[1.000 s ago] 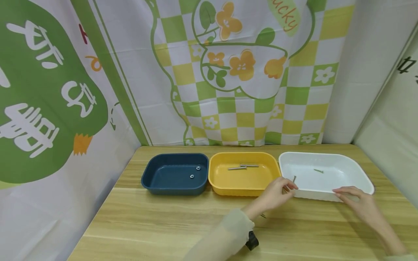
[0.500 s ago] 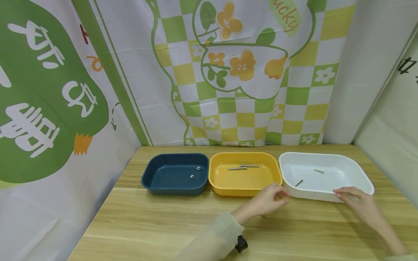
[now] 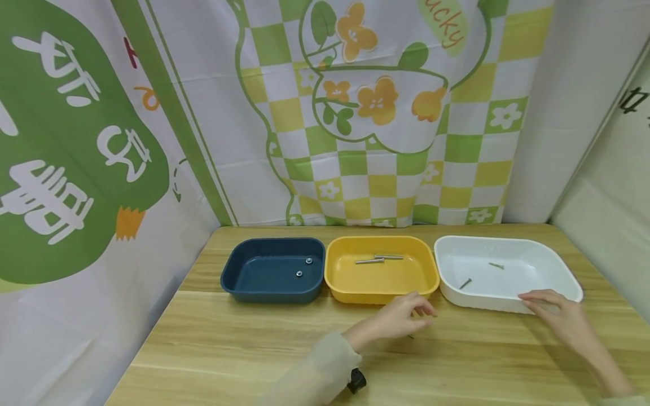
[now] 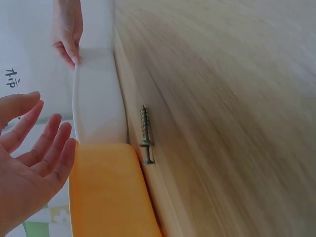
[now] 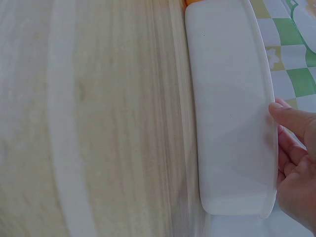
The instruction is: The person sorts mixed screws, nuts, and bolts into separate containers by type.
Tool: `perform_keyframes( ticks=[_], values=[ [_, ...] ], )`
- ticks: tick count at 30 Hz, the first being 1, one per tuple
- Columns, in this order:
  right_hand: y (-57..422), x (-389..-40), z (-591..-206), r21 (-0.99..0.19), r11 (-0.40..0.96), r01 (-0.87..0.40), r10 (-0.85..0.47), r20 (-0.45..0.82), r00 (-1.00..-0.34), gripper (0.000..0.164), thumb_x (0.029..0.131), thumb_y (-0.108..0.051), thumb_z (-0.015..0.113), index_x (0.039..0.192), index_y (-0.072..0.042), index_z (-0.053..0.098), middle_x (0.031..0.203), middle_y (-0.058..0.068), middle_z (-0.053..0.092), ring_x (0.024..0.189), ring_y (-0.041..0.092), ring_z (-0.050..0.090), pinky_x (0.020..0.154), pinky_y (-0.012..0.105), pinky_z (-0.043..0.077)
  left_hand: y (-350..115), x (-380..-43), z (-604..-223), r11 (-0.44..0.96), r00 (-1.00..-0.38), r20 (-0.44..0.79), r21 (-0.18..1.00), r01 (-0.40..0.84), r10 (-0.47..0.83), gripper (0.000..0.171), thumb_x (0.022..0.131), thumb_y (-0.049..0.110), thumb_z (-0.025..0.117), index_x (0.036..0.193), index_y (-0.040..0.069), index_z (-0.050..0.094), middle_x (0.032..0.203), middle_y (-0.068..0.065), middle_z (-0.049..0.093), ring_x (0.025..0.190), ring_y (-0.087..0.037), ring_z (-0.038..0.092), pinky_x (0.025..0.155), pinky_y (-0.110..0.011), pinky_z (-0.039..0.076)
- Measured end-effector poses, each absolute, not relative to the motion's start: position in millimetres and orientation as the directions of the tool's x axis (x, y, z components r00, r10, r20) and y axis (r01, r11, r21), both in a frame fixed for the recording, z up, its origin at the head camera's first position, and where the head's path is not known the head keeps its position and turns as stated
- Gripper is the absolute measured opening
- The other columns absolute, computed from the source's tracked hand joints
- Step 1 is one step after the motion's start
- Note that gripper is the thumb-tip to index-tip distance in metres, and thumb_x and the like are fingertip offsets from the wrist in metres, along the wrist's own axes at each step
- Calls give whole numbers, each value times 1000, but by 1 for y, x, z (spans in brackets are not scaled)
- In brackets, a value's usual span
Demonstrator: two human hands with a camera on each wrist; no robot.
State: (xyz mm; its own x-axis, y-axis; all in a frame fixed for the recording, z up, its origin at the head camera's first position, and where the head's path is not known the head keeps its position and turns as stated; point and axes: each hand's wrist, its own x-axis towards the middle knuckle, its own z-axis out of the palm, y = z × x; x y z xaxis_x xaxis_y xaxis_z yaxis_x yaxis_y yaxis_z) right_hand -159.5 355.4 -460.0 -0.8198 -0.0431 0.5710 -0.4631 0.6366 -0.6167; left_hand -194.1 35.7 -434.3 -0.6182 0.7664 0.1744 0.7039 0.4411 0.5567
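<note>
My left hand [image 3: 396, 320] hovers above the table in front of the yellow tray [image 3: 382, 296], holding nothing, its fingers loosely bent. Below it in the left wrist view lie two screws on the wood, a larger threaded screw [image 4: 144, 123] and a smaller screw [image 4: 148, 157]; the head view shows only a tip past the hand. At the right, my right hand [image 3: 561, 316] pinches the front rim of the white tray [image 3: 487, 303], with the thumb outside the wall. Inside that tray are one screw [image 3: 465, 283] near the front left and another screw [image 3: 496, 265] farther back.
The yellow tray stands between the white one and a dark blue tray [image 3: 274, 297]. Two long bolts [image 3: 369, 261] lie in the yellow tray, and two small nuts [image 3: 309, 261] in the blue. A patterned curtain [image 3: 376, 186] hangs behind the wooden table [image 3: 213, 349].
My left hand has drawn back leftward and toward me from the white tray, letting go of a screw that now lies inside it. The right hand keeps its place on the rim.
</note>
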Motion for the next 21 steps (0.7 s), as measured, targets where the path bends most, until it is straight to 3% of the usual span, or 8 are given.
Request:
perform_keyframes(
  ticks=[10, 21],
  values=[
    [355, -159, -459, -618, 630, -470, -56, 567, -822, 20, 74, 10, 63, 82, -8, 68, 88, -34, 54, 89, -22, 42, 76, 0, 25, 18, -195, -440, 479, -613, 95, 536, 696, 785, 15, 85, 20, 60, 98, 13, 62, 95, 6, 57, 85, -1, 51, 70, -7, 37],
    [356, -158, -457, -625, 648, -435, -44, 540, -841, 15, 77, 4, 63, 83, -8, 68, 87, -35, 53, 89, -23, 41, 76, -1, 24, 6, -199, -450, 488, -591, 43, 518, 703, 805, 14, 82, 13, 62, 96, 10, 62, 90, 4, 57, 79, 0, 52, 68, -7, 38]
  ],
)
